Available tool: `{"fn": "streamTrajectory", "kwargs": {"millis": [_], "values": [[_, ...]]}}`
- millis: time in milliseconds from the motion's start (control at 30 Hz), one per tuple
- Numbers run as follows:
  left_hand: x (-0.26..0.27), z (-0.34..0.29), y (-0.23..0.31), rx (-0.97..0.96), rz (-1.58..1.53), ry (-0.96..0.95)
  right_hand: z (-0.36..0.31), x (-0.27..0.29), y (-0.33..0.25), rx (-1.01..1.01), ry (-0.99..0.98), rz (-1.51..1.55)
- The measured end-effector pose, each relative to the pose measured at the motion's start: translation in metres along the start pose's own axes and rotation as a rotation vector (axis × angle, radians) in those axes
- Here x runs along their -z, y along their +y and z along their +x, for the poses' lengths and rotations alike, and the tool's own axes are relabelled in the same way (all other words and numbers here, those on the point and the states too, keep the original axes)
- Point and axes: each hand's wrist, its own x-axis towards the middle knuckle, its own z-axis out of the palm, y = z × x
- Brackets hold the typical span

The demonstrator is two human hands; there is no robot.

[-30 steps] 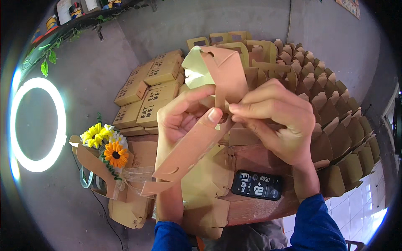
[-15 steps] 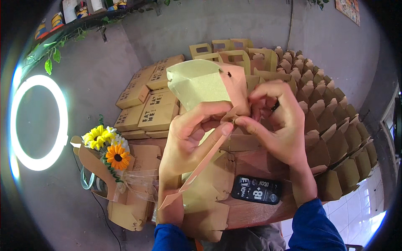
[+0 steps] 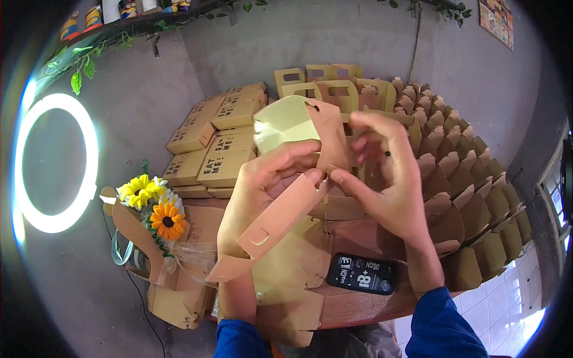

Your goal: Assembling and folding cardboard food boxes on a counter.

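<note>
Cardboard box [image 3: 332,134] is up in the air between your two hands, with its pale inside facing to the left. Your left hand [image 3: 253,185] holds it, with the thumb and fingers closed on its low part. One long brown strip [image 3: 277,216] of the box hangs from your left thumb down across your left wrist. Your right hand [image 3: 391,179] has its fingers loose and wide, just beside the box. Its thumb tip may touch the box, but it is hard to see. Below your hands, flat cardboard [image 3: 292,304] and a black phone [image 3: 362,273] lie on the red-brown table [image 3: 355,235]. Left of your left hand are yellow and orange flowers [image 3: 161,206]. Past your right hand stand many open boxes [image 3: 477,185] in rows.
</note>
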Motion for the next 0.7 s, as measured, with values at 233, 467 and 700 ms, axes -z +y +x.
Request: {"fn": "streamTrajectory", "kwargs": {"millis": [233,467,700], "values": [[-0.011,-0.013,0.021,0.113,0.225,-0.247,0.008,0.033,-0.021,0.145,-0.253,-0.129],[0.006,-0.004,-0.004,-0.040,-0.132,-0.295,0.003,0.032,-0.032,0.256,-0.296,-0.108],[0.057,-0.004,0.003,-0.020,-0.151,-0.387,-0.009,0.016,-0.049,0.643,-0.272,-0.406]]}}
